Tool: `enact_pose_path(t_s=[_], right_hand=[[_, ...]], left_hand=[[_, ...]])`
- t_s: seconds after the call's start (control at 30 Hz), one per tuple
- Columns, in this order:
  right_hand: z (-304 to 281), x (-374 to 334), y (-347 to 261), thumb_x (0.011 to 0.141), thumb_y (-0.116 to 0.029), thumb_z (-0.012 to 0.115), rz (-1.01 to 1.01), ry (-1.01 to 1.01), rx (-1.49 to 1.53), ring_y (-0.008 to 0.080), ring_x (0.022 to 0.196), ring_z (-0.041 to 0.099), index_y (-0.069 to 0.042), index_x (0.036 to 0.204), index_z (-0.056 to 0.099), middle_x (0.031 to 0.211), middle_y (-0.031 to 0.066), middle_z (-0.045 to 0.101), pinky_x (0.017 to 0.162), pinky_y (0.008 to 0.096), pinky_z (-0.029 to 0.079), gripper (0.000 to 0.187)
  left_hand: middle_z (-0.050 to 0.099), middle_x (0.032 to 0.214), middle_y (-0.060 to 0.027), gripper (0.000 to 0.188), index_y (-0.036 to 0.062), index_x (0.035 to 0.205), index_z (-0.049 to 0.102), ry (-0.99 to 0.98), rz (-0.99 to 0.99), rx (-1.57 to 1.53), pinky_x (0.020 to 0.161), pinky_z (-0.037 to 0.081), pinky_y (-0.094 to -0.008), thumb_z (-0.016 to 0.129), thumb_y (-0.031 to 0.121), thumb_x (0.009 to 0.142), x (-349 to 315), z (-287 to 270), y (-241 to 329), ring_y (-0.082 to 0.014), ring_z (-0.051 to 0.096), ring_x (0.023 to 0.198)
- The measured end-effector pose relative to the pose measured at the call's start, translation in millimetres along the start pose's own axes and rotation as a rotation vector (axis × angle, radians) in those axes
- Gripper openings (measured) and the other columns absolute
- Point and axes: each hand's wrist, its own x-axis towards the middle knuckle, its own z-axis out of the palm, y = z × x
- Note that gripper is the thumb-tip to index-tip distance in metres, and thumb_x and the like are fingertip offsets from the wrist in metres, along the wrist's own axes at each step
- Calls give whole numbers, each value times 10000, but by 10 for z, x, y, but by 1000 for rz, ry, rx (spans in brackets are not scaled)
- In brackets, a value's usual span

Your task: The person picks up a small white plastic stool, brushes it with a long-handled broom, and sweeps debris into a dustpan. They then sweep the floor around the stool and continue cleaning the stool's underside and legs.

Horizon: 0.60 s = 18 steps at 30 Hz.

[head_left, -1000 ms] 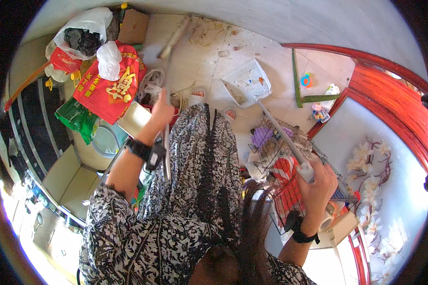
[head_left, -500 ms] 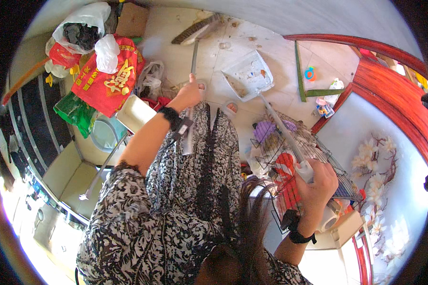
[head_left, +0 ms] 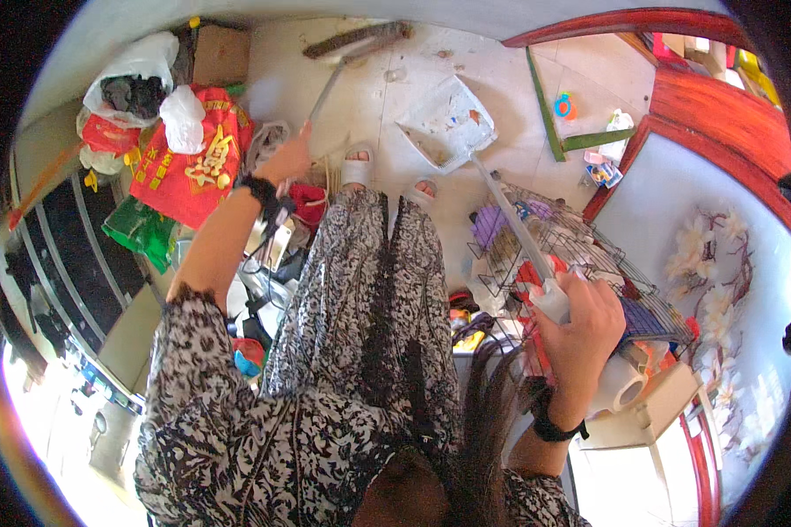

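Observation:
My left hand (head_left: 286,160) is closed round the grey handle of a broom (head_left: 325,92). The broom's brown bristle head (head_left: 358,40) lies on the tiled floor at the far side, ahead of my feet. Gripped in my right hand (head_left: 582,318) is the long pale handle of a dustpan (head_left: 510,206). Its white pan (head_left: 453,119) rests on the floor right of the broom, open side toward the left. Bits of debris, one orange-brown, lie in the pan. Small brown specks show on the tiles beyond it.
A wire rack (head_left: 580,255) holding purple and red things stands at my right. On the left are a red bag (head_left: 193,189), a white plastic bag (head_left: 136,75) and a green bag (head_left: 141,230). Green strips (head_left: 545,105) lie on the floor near a red door frame (head_left: 712,145).
My left hand has moved left, so the broom handle now slants more. The broom head sits slightly farther left in view. My right hand keeps its grip on the dustpan.

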Motion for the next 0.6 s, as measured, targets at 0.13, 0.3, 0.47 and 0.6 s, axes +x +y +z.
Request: enact_pose_path(t_s=[0.13, 0.3, 0.47, 0.6], right_hand=[[-9, -124, 5, 645, -251, 801, 36, -15, -11, 275, 691, 574, -82, 867, 656, 714, 60, 613, 626, 387, 445, 315], [-16, -324, -38, 682, -234, 802, 252, 40, 26, 279, 684, 584, -65, 899, 673, 719, 84, 612, 624, 383, 451, 305], [-2, -325, -108, 682, -223, 804, 464, 24, 28, 303, 724, 610, -73, 908, 673, 767, 101, 645, 659, 393, 467, 301], [38, -226, -88, 695, -217, 795, 359, 40, 28, 304, 735, 619, -72, 908, 668, 794, 110, 660, 649, 390, 467, 287]], left_hand=[[461, 1330, -327, 749, -34, 1463, 194, 199, 319, -138, 1035, 377, -443, 462, -42, 763, -382, 134, -131, -442, 474, 1228], [437, 1368, -315, 827, 117, 1516, 138, 99, 181, -76, 1010, 418, -457, 497, -26, 785, -607, -198, -17, -440, 517, 1186], [576, 1141, -327, 792, 68, 1502, 171, 152, 313, -2, 874, 467, -503, 468, -22, 774, 109, -563, 557, -454, 597, 1006], [636, 933, -305, 802, 48, 1498, 166, 148, 348, 63, 762, 487, -523, 484, -17, 764, 743, -321, 1020, -463, 621, 849]])
